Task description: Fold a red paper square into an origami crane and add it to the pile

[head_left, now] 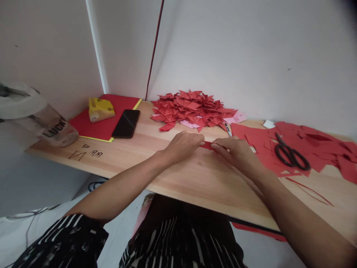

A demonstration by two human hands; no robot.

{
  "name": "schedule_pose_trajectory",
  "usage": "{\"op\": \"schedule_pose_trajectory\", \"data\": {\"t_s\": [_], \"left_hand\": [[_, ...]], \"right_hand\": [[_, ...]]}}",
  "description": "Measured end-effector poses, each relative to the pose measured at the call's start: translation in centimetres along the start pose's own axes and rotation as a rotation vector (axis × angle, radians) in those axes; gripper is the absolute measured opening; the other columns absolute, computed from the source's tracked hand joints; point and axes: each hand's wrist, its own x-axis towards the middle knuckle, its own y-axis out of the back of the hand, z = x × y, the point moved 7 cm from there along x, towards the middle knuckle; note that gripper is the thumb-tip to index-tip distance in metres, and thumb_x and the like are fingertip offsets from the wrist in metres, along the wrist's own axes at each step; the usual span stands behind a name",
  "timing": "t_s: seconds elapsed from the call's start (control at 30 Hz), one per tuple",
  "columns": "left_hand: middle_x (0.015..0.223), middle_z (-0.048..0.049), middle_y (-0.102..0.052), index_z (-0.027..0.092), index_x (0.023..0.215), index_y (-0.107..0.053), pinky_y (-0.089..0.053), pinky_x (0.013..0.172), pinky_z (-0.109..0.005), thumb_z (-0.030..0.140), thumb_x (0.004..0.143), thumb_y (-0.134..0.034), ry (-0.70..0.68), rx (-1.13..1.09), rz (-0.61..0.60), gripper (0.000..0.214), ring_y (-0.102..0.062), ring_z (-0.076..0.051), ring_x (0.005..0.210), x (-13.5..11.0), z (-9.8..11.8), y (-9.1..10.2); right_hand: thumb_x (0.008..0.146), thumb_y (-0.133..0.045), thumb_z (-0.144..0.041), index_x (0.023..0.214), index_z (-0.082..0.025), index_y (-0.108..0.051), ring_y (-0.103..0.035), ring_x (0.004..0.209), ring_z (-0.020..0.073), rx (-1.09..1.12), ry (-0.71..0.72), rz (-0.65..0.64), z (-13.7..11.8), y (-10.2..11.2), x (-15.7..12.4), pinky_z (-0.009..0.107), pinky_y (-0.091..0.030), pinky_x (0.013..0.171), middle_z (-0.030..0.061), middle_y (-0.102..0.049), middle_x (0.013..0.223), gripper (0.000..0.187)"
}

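Observation:
A small piece of red paper spans the gap between my two hands, just above or on the wooden table. My left hand pinches its left end between thumb and fingers. At the other end, my right hand grips the paper the same way. Most of the paper is hidden behind my fingers, so its full shape cannot be made out. Right behind the hands rises a heap of folded red paper pieces, with some pink paper under its right side.
Black-handled scissors lie on red paper sheets and scraps at right, near a marker pen. Leftward are a black phone, a red folder, a yellow packet and a clear bottle. The wooden tabletop ends before my lap.

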Motion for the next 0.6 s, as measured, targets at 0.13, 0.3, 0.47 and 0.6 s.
{"op": "schedule_pose_trajectory", "data": {"t_s": [0.13,0.3,0.47,0.6], "left_hand": [[0.073,-0.0011,-0.065,0.017,0.079,-0.055,-0.031,0.063,-0.029,0.024,0.097,-0.040,-0.013,-0.025,-0.021,0.024,-0.056,-0.014,0.065,0.0,0.6,0.0],[0.077,-0.0021,-0.066,0.017,0.085,-0.057,-0.033,0.065,-0.028,0.023,0.098,-0.036,0.001,-0.065,-0.080,0.025,-0.057,-0.015,0.068,0.0,1.2,0.0],[0.074,-0.0014,-0.064,0.018,0.082,-0.058,-0.033,0.065,-0.028,0.020,0.096,-0.036,0.014,-0.099,-0.063,0.026,-0.054,-0.015,0.066,0.0,1.0,-0.2],[0.078,-0.0014,-0.064,0.018,0.085,-0.059,-0.034,0.065,-0.026,0.032,0.097,-0.038,0.064,-0.239,-0.025,0.028,-0.055,-0.015,0.070,0.1,0.2,0.0]], "right_hand": [[0.097,-0.044,-0.027,0.078,-0.021,-0.062,-0.055,0.064,0.0151,0.016,0.040,0.001,-0.6,-0.2,0.1,0.031,-0.038,0.073,0.0008,-0.067,0.074,0.026],[0.097,-0.044,-0.025,0.067,-0.020,-0.057,-0.050,0.060,0.0138,-0.009,0.076,0.054,-1.4,-0.3,0.0,0.031,-0.038,0.074,-0.0009,-0.060,0.063,0.033],[0.096,-0.048,-0.029,0.067,-0.021,-0.059,-0.054,0.061,0.0146,-0.016,0.059,0.068,-1.0,-0.2,-0.1,0.033,-0.038,0.077,-0.0005,-0.064,0.065,0.032],[0.096,-0.048,-0.036,0.068,-0.022,-0.059,-0.054,0.060,0.0158,-0.039,0.014,0.053,-0.4,0.0,0.0,0.034,-0.040,0.076,0.0000,-0.065,0.064,0.033]]}}
